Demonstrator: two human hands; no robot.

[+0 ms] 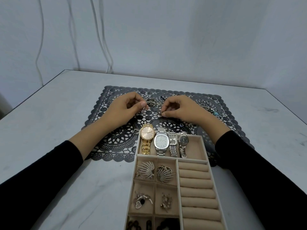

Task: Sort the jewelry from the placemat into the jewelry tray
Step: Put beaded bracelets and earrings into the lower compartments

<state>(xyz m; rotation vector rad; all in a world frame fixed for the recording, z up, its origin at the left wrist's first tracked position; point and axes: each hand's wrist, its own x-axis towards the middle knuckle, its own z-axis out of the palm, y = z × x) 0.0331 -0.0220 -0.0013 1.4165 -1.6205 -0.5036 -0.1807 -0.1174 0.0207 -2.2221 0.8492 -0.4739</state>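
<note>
A dark lace placemat lies on the table with jewelry scattered on it. My left hand pinches a small silvery piece just above the mat. My right hand pinches another small silvery piece close to the mat. Between and behind the hands lies a heap of silver jewelry. The beige jewelry tray sits in front, overlapping the mat's near edge. Its far compartment holds several watches, including a gold watch. Small compartments at left hold brooches. The ring rolls at right are bare.
More rings and a turquoise piece lie at the mat's right end. A small blue heart piece sits by my right wrist, and another small piece left of the gold watch. The white table reaches a pale wall with hanging cables.
</note>
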